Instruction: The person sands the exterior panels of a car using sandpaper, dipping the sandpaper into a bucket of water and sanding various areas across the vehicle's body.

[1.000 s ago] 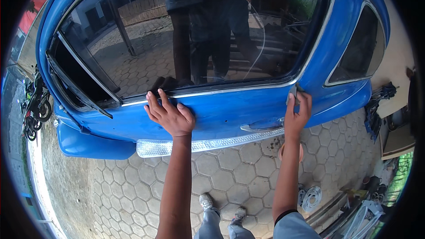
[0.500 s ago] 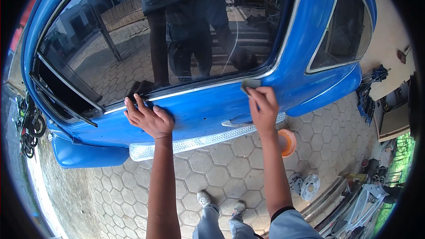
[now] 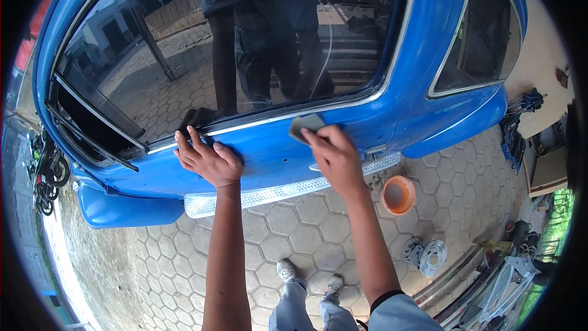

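A blue car door [image 3: 263, 156] with a dark, reflective window [image 3: 275, 43] stands right in front of me. My left hand [image 3: 211, 160] lies on the door just below the window's lower edge, fingers spread and holding nothing. In my right hand [image 3: 334, 156] is a small grey-green flat pad [image 3: 306, 127], perhaps sandpaper, pinched by the fingers and laid against the blue panel beneath the window trim. Beside my right hand the door handle [image 3: 375, 151] shows, partly covered.
A ribbed light running board [image 3: 275, 193] runs under the door. On the paving stand an orange bucket [image 3: 398, 196] and a metal disc [image 3: 433, 258]. Metal parts [image 3: 508, 282] lie at the lower right; motorcycles [image 3: 49, 175] are at the far left.
My right hand has slid the pad leftward along the panel under the window, uncovering more of the bucket. My left hand rests in the same place; the view has shifted slightly.
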The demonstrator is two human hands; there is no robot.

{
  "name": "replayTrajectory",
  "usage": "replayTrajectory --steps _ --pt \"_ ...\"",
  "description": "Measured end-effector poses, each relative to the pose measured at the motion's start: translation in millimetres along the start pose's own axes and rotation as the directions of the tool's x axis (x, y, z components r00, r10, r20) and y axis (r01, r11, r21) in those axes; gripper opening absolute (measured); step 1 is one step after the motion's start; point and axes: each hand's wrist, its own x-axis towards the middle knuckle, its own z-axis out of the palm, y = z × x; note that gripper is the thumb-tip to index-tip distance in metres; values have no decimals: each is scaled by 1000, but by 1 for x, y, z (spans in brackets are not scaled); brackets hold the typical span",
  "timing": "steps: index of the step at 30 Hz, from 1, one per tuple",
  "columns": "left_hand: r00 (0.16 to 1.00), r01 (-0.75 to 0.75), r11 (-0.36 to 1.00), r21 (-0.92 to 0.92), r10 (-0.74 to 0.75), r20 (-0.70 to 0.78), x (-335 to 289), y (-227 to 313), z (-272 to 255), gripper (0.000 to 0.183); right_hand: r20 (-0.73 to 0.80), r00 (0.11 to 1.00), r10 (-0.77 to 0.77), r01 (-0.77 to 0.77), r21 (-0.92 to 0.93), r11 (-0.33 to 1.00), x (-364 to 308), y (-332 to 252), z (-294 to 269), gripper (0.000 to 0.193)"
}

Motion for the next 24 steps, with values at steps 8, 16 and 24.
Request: replayTrajectory --steps 8,16,24 --pt "1000 5 1000 -28 -5 -6 0 2 5 61 -304 925 226 -237 1 971 -6 13 -9 38" --pt "999 27 999 -25 -26 30 0 -3 2 62 -4 996 84 -84 88 993 13 -39 55 40" --pt "999 31 999 -39 -29 35 -3 0 4 63 -336 911 241 -297 -125 947 -10 23 -20 31"
